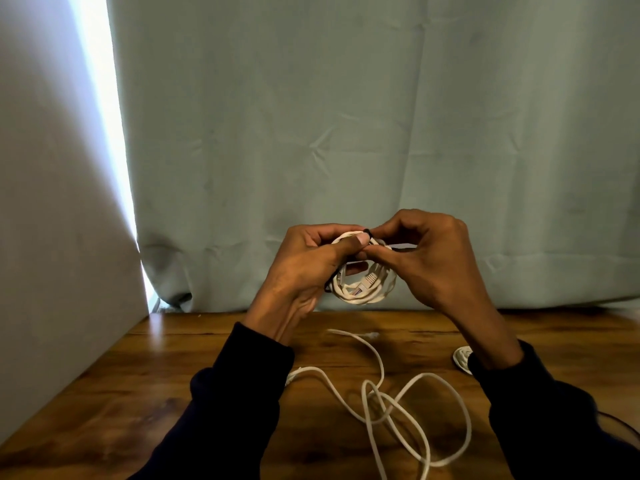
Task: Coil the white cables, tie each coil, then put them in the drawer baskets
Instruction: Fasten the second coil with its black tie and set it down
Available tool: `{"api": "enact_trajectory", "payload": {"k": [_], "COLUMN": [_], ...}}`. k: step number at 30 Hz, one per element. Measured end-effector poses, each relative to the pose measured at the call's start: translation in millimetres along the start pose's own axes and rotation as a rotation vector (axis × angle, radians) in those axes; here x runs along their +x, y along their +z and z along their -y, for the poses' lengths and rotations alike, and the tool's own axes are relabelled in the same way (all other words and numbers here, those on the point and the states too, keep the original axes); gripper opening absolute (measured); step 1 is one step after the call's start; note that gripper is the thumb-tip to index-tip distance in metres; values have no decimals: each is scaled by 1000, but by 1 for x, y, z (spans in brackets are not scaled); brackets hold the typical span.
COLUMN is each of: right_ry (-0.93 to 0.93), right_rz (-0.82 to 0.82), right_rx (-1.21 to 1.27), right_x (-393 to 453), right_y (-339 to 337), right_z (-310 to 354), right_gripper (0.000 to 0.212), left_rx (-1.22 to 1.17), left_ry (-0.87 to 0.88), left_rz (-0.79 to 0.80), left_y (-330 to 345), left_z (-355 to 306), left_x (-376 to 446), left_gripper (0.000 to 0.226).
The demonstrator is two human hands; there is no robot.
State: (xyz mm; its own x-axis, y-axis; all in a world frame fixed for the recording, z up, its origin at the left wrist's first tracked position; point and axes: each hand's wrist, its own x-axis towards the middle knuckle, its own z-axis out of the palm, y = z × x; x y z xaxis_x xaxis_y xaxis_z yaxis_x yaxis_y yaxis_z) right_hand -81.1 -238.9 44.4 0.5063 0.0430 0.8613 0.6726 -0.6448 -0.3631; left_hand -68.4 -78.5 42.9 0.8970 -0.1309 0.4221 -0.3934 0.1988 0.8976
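Observation:
A small coil of white cable (363, 289) with a clear plug at its middle hangs in the air above the table's far edge. My left hand (304, 265) grips the coil's top left, thumb over the strands. My right hand (426, 258) pinches a thin dark tie (367, 233) at the coil's top. A second white cable (381, 400) lies loose and looped on the wooden table (173, 393) below my hands. Another white coil (462, 356) peeks out beside my right sleeve, mostly hidden.
A grey-green curtain (346, 133) hangs right behind the table. A pale wall panel (52, 237) stands along the table's left side. A dark thin cord (620, 422) runs off at the right edge. No drawer baskets are in view.

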Motion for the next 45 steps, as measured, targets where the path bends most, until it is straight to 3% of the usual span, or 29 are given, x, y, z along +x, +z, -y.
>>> {"api": "enact_trajectory", "payload": {"k": [8, 13, 19, 23, 27, 41, 45], "right_ry": [-252, -353, -370, -366, -404, -394, -400], "right_rz": [-116, -156, -192, -201, -178, -157, -146], "right_rx": [-211, -303, -316, -309, -294, -272, -269], "right_x": [-5, -7, -7, -7, -9, -8, -9], "right_y": [6, 10, 12, 11, 14, 14, 14], "right_z": [-2, -8, -9, -8, -4, -8, -7], "right_gripper": [21, 23, 24, 24, 26, 23, 24], "left_rx": [-100, 17, 178, 444, 605, 593, 599], "left_ry": [-87, -84, -6, 66, 72, 110, 113], "left_rz": [87, 153, 108, 92, 153, 120, 110], "left_y": [-3, -9, -16, -23, -24, -30, -31], "left_z": [-7, -10, -15, -18, -15, -15, -17], "left_x": [-2, -1, -2, -2, -2, 2, 0], "left_gripper": [19, 24, 25, 14, 14, 33, 24]}}
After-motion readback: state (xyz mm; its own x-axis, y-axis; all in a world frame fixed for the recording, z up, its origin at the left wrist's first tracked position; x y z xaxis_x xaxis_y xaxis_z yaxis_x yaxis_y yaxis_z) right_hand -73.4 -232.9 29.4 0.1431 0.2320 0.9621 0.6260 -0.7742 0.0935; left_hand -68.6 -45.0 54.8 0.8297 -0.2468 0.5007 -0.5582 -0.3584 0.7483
